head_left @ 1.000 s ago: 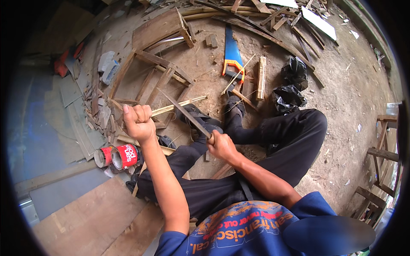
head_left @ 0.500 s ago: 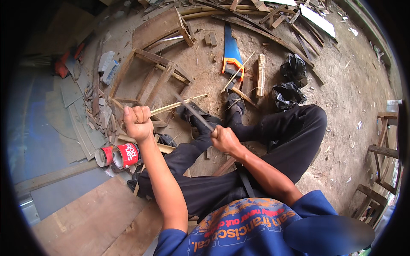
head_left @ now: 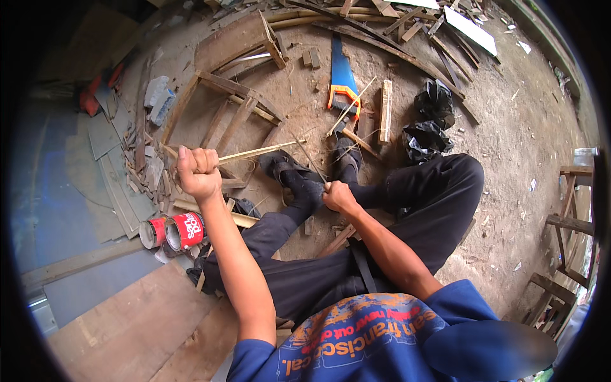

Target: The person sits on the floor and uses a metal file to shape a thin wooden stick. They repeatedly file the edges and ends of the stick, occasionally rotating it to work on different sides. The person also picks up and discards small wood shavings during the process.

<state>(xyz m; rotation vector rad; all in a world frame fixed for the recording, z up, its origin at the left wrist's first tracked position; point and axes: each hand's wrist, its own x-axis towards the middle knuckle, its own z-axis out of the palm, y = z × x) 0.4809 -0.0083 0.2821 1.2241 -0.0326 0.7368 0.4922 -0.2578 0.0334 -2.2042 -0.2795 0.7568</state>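
Note:
My left hand (head_left: 199,173) is closed in a fist round one end of a thin bamboo strip (head_left: 264,150), which points right over the ground beyond my feet. Fingers wrapped round its handle, my right hand (head_left: 340,197) grips a long-bladed knife (head_left: 310,157). The blade slants up and left from that hand, seen almost edge-on. Its upper part lies close to the strip's far end; whether they touch I cannot tell. Below the strip is my left sandalled foot (head_left: 280,167). My right hand hides the knife's handle.
A hand saw (head_left: 344,67) lies ahead, with a hammer (head_left: 360,141) and a wood block (head_left: 386,113) nearby. Black plastic bags (head_left: 428,141) sit right of them. A wooden frame (head_left: 238,121) lies left of centre. Red tins (head_left: 184,230) stand beside my left forearm.
The knife has turned from showing its broad side to nearly edge-on, its blade swinging slightly right and more upright. My right hand has moved a little right and up; my left shifted slightly left and up.

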